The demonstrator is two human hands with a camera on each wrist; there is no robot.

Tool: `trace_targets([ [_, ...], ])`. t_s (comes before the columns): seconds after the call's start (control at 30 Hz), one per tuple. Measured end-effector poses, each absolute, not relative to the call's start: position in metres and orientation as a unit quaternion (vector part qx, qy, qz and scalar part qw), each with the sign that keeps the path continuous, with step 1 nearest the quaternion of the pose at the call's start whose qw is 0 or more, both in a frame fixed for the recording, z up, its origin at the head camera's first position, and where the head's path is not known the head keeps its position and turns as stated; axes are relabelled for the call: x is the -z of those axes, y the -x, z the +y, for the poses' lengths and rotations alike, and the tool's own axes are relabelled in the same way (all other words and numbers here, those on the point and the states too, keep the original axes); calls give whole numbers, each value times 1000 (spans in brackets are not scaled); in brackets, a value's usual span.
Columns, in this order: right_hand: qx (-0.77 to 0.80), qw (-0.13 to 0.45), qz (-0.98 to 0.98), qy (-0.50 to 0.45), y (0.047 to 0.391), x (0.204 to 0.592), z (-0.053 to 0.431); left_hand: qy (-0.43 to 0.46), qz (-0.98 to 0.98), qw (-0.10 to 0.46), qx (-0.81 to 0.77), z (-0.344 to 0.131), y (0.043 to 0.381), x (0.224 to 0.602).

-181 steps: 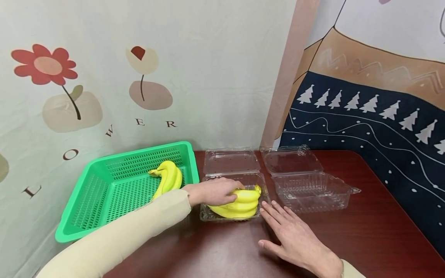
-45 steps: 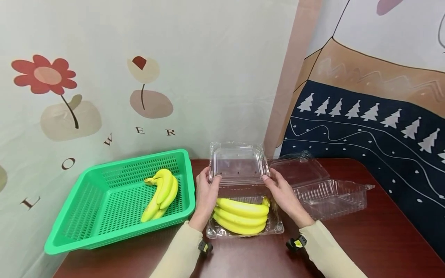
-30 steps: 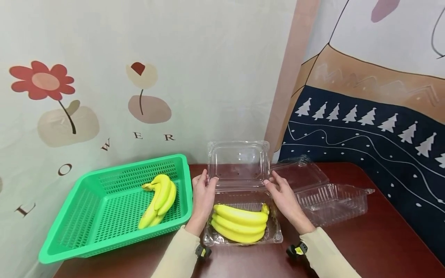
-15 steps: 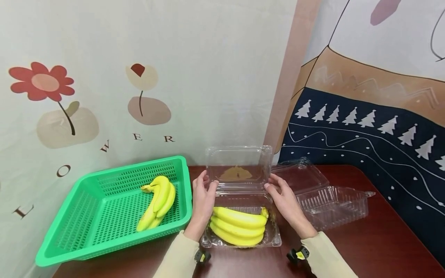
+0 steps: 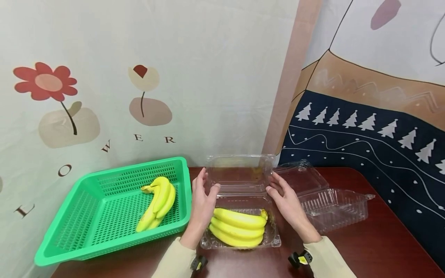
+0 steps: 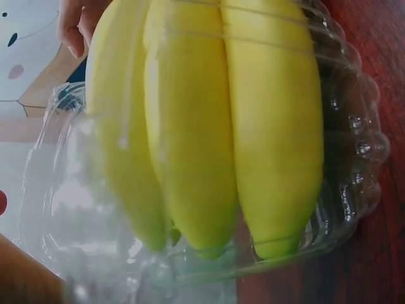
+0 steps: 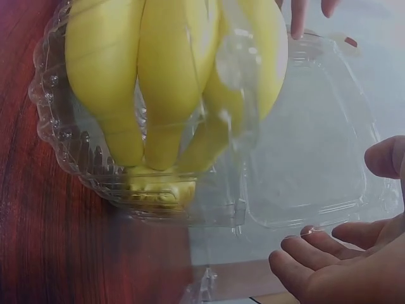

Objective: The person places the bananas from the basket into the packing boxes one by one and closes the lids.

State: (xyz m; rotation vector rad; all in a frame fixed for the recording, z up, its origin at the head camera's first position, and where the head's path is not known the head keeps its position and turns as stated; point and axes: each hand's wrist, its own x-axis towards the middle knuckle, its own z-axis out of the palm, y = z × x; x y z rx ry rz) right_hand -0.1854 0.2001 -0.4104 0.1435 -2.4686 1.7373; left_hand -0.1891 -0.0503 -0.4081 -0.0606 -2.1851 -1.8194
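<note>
A bunch of yellow bananas [image 5: 238, 227] lies in the base of a clear plastic clamshell box [image 5: 274, 241] in the head view. Its hinged lid [image 5: 240, 179] stands raised at the back. My left hand [image 5: 203, 202] is beside the lid's left edge, thumb apart from fingers. On the other side, my right hand [image 5: 286, 199] has its fingers spread near the lid's right edge. In the right wrist view that hand's loosely bent fingers [image 7: 310, 253] lie by the lid rim, pinching nothing. In the left wrist view, the left hand's fingertips are mostly out of frame.
At left, a green basket [image 5: 87, 247] holds another bunch of bananas [image 5: 161, 200]. A second clear clamshell box [image 5: 335, 208] sits open at right, its lid [image 5: 300, 175] laid back. A curtain [image 5: 222, 77] hangs behind the dark red table [image 5: 379, 239].
The bananas have been let go in the box. Both hands then raised the lid from lying back, and it has tipped forward, its top edge now lower. The fingers have loosened.
</note>
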Motion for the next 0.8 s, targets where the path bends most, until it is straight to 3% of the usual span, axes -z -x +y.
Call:
trace_targets([
  [0.8,-573,86,-810,-87,162,399,197,79,-753,148,636,-65,159,401],
])
